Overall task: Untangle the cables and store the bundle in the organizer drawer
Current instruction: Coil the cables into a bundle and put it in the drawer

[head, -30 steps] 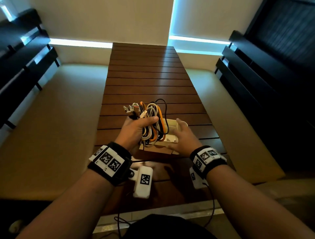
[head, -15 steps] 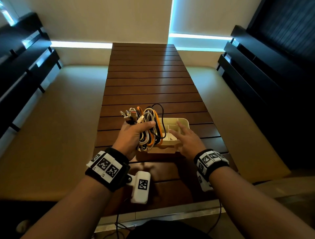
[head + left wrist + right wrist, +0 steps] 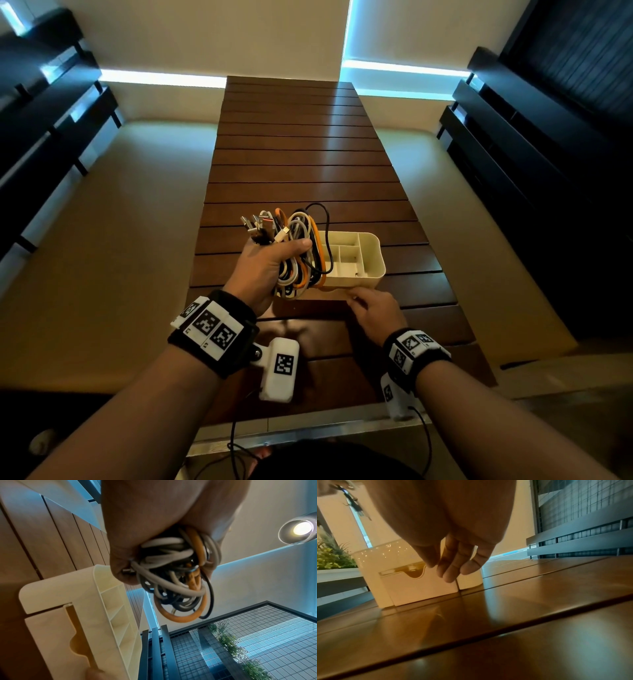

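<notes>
My left hand grips a coiled bundle of white, orange and black cables, held in the air just left of a cream desk organizer on the slatted wooden table. The bundle fills that fist in the left wrist view, plugs sticking out the top. The organizer has open compartments on top and a drawer front with a notch facing me. My right hand hovers low at the front of the organizer, fingers relaxed and hanging near the drawer front, holding nothing.
Beige padded surfaces flank the table on both sides. Dark slatted benches line the far left and right. A potted green plant shows beyond the organizer in the right wrist view.
My right hand came off the top of the organizer and dropped back toward me to its front face. The left hand kept hold of the bundle, shifting slightly left.
</notes>
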A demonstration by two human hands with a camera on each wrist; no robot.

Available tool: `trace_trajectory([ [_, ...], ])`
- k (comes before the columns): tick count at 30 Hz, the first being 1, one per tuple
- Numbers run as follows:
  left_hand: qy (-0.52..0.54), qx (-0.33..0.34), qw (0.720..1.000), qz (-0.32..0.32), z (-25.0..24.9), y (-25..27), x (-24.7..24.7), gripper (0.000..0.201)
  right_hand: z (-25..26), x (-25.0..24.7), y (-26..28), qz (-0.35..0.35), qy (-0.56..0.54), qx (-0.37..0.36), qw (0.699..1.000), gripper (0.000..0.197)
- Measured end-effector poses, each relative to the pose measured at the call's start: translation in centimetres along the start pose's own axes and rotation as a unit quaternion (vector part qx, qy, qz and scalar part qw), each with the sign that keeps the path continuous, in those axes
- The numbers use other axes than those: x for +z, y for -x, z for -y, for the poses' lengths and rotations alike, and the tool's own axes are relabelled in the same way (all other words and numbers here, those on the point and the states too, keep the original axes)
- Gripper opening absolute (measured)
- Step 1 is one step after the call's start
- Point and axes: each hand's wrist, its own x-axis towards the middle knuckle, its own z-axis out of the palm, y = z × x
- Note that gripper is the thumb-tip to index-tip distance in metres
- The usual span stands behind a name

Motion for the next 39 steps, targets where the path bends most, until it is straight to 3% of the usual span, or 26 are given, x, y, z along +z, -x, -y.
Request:
trace_trajectory([
  [8, -0.017, -0.003, 1.0, 0.021, 0.0, 0.5, -0.9, 0.022, 0.8, -0.3, -0.8, 0.023, -0.004, 0.06, 0.998, 0.024],
  [11, -0.018, -0.003, 1.0, 0.015, 0.0, 0.5, -1.1, 0.021, 0.7, -0.5, -0.9, 0.041, -0.02, 0.076, 0.996, 0.012],
  [16, -0.02, -0.006, 1.0, 0.009, 0.2, 0.3, -1.2, 0.022, 0.8, -1.5, -0.2, 0.058, -0.009, 0.051, 0.997, 0.007],
  [21, -0.03, -0.011, 0.999, 0.009, 0.6, 0.0, -1.3, 0.026, -0.3, -1.1, 0.3, 0.074, -0.022, 0.042, 0.996, 0.028],
  [29, -0.071, -0.002, 0.997, 0.0, 1.8, -0.5, -1.5, 0.026, -0.4, -0.6, 1.5, 0.108, 0.003, 0.044, 0.993, 0.008],
  [35, -0.199, 0.027, 0.979, 0.018, 3.9, -1.6, -1.3, 0.043, -0.9, -0.8, 2.2, 0.112, 0.018, 0.046, 0.992, 0.012],
  [37, -0.259, 0.022, 0.965, 0.02, 5.2, -2.3, -0.6, 0.06, -0.9, -0.8, 1.8, 0.121, 0.025, 0.053, 0.991, 0.021],
  [39, -0.326, 0.008, 0.945, 0.034, 6.6, -2.7, 0.3, 0.078, -0.9, -0.8, 1.8, 0.13, 0.039, 0.052, 0.989, 0.017],
])
